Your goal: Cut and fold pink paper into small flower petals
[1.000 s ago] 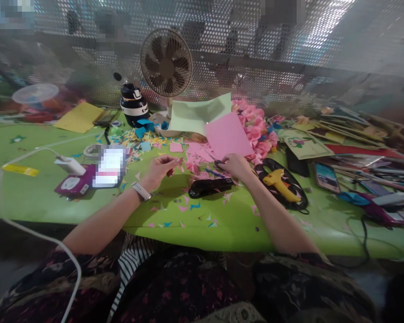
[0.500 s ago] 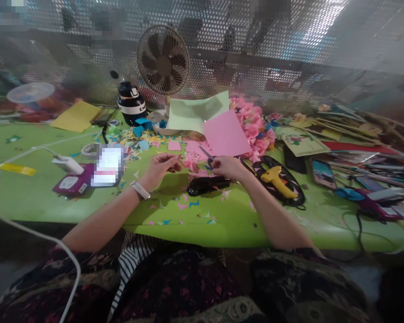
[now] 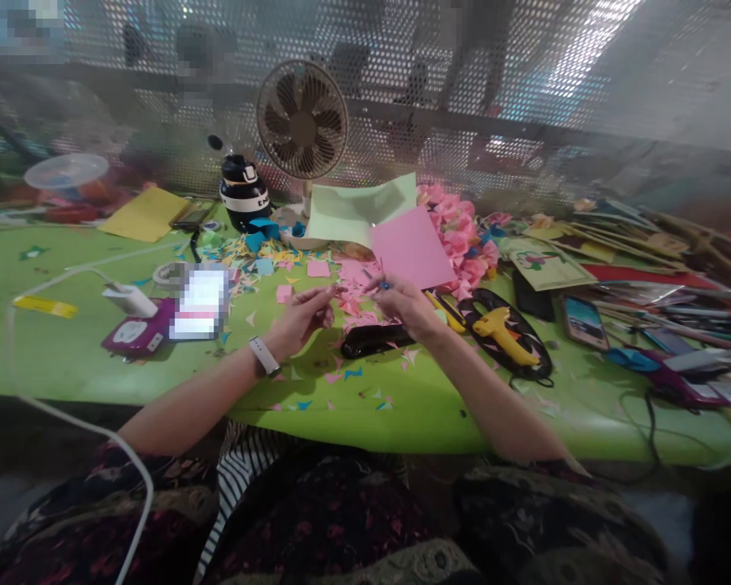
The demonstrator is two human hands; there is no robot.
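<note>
left hand [image 3: 304, 318]: fingers curled, hold can't be told
right hand [image 3: 404, 306]: 1 scissors [image 3: 385, 284] gripped
glue gun [image 3: 504, 334]: 1 seen

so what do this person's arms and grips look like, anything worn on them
Both forearms are bare, coming out of dark sleeves. The left wrist wears a white, watch-like band; none shows on the right wrist. The left grip and right grip have no gloves.
</note>
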